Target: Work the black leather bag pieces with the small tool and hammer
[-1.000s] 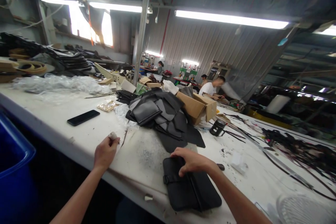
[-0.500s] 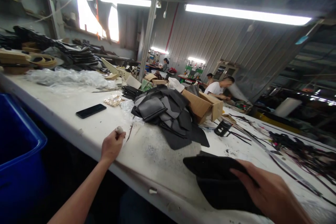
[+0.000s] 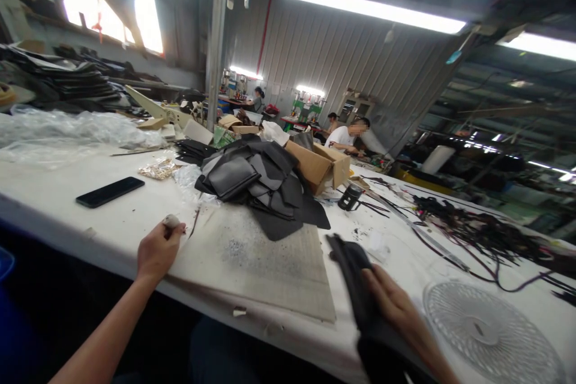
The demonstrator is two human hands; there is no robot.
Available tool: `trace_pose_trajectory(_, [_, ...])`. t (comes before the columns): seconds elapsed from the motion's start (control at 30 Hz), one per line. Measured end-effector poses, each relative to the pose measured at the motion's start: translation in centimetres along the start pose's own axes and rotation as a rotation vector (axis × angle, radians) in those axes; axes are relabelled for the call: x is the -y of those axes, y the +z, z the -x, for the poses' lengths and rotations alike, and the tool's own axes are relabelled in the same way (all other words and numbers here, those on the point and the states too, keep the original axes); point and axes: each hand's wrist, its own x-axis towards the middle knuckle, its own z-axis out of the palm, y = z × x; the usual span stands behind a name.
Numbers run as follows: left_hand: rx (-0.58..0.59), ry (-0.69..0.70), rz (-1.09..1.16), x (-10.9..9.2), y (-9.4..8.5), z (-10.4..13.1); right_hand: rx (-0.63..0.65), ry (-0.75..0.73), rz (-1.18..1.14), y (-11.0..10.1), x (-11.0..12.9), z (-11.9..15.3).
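Observation:
My left hand (image 3: 157, 252) is closed in a pinch at the front edge of the table, around a small whitish lump (image 3: 171, 221) whose kind I cannot make out. A thin dark strip (image 3: 195, 222) lies just beyond its fingers. On the right, my right hand (image 3: 398, 303) grips black leather pieces (image 3: 355, 279), tilted up above the table and blurred by motion. Between the hands lies a speckled grey board (image 3: 274, 279). A heap of black leather pieces (image 3: 256, 177) rests across the board's far end.
A phone (image 3: 110, 192) and a bag of small brass-coloured parts (image 3: 158, 168) lie at left. Behind the heap stand a cardboard box (image 3: 315, 162) and a black cup (image 3: 350, 197). A round fan grille (image 3: 486, 330) sits at right. Co-workers sit far back.
The view has swung to the right, bringing the fan grille into sight. My right hand has turned the black leather pieces from nearly flat to steeply tilted. My left hand keeps its pinch.

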Motion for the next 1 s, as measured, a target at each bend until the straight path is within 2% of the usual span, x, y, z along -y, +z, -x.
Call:
trace_pose_trajectory(0.03, [0.004,0.003,-0.011,0.0,0.0,0.0,0.084,0.027,-0.010,2.8,0.6,-0.3])
trace_pose_trajectory(0.07, [0.006,0.005,-0.023,0.0,0.0,-0.1,0.104,0.057,0.022,5.2,1.2,-0.5])
trace_pose_trajectory(0.13, [0.004,0.010,-0.035,0.1,0.0,-0.1,0.186,0.095,0.134,9.0,1.8,-0.8])
trace_pose_trajectory(0.23, [0.007,0.016,-0.039,0.1,0.1,-0.1,0.226,0.130,0.333,11.7,2.1,-1.3])
trace_pose_trajectory(0.33, [0.012,0.011,-0.068,0.1,0.2,-0.2,0.212,0.146,0.433,12.0,2.2,-2.0])
trace_pose_trajectory(0.43, [0.015,-0.009,-0.103,0.1,0.2,-0.5,0.169,0.144,0.493,11.5,2.6,-2.7])
trace_pose_trajectory(0.5, [0.022,-0.014,-0.115,0.3,0.3,-0.6,0.063,0.026,0.524,10.9,2.9,-3.1])
trace_pose_trajectory(0.57, [0.032,-0.008,-0.119,0.5,0.3,-0.9,0.008,-0.172,0.450,10.5,3.1,-3.1])
trace_pose_trajectory(0.63, [0.039,-0.019,-0.144,0.7,0.4,-1.2,0.098,-0.332,0.269,10.4,3.3,-2.9])
trace_pose_trajectory(0.7, [0.043,-0.052,-0.186,0.9,0.4,-1.5,0.216,-0.392,0.116,10.5,3.3,-2.5])
trace_pose_trajectory(0.8, [0.034,-0.089,-0.239,0.6,0.4,-1.9,0.250,-0.381,0.062,10.4,3.3,-1.9])
trace_pose_trajectory(1.0, [0.103,-0.049,-0.242,-0.6,-0.3,-1.6,0.274,-0.360,0.112,9.8,3.8,-2.5])
